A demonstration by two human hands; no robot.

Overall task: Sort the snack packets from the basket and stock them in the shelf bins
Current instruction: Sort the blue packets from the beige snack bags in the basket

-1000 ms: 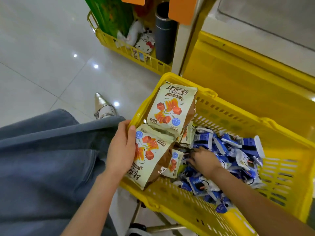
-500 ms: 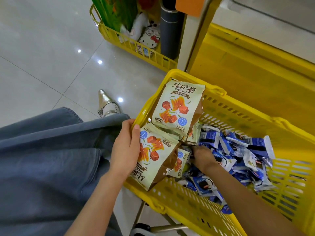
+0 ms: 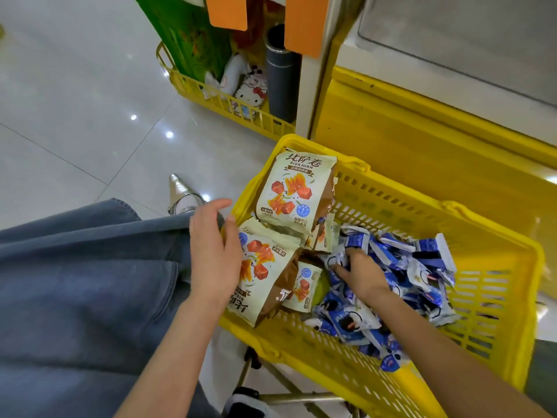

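Note:
A yellow plastic basket (image 3: 470, 212) holds two kinds of snack packets. Large cream packets with red cubes stand along its left side: one upright at the back (image 3: 297, 191), another (image 3: 265, 267) leaning near the front, smaller ones (image 3: 303, 286) tucked beside it. Several small blue-and-white packets (image 3: 416, 267) fill the right part. My left hand (image 3: 212, 251) rests against the left edge of the front cream packet, fingers spread. My right hand (image 3: 360, 274) is buried among the blue packets, fingers curled on a few of them.
A yellow shelf bin (image 3: 422, 140) stands behind the basket under a grey shelf top. Another yellow wire basket (image 3: 223, 107) at the back left holds green bags, a cartoon-cat item and a dark cylinder. My blue denim leg and a pointed shoe (image 3: 180, 191) are on the left.
My left hand has loosened from the front cream packet and its fingers have spread. My right hand has moved right, from the small cream packets into the blue ones.

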